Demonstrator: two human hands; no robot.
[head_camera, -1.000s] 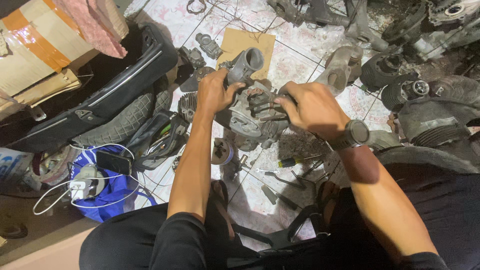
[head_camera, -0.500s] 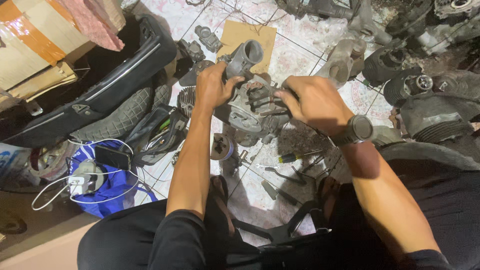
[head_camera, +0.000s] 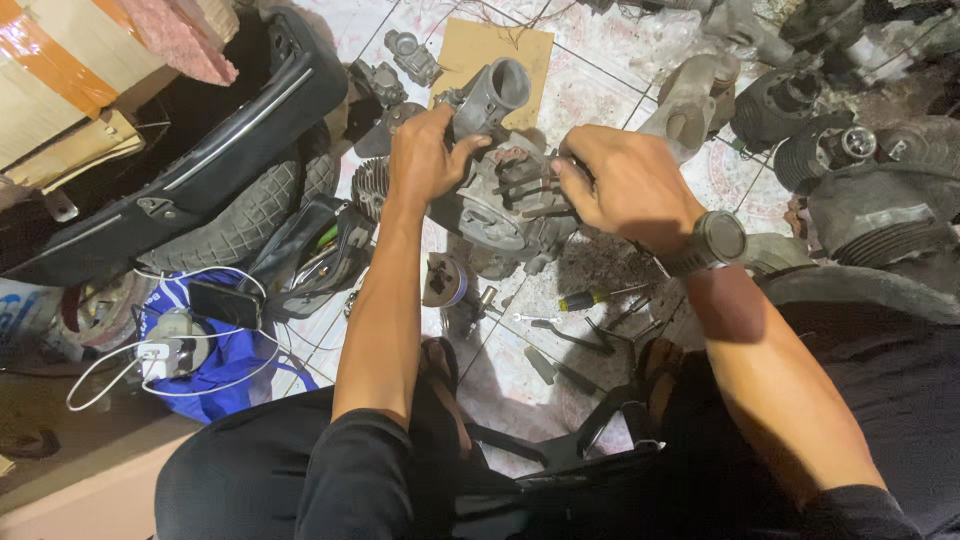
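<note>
A grey metal engine part (head_camera: 497, 205) with a round opening and protruding studs rests on the tiled floor in front of me. My left hand (head_camera: 428, 155) grips its upper left side, just below a grey tubular piece (head_camera: 492, 95). My right hand (head_camera: 622, 185), with a watch on the wrist, is closed around the studs on the part's right side. Whether that hand holds a small tool is hidden by the fingers.
Screwdrivers and wrenches (head_camera: 590, 318) lie on the floor near my knees. A cardboard sheet (head_camera: 478, 50) is behind the part. A black seat (head_camera: 190, 170), tyre (head_camera: 240, 222) and blue bag (head_camera: 215, 365) sit left. Several engine cylinders (head_camera: 830, 150) pile up right.
The view has tilted slightly. Both hands stay on the engine part; my right hand has shifted a little lower on the studs.
</note>
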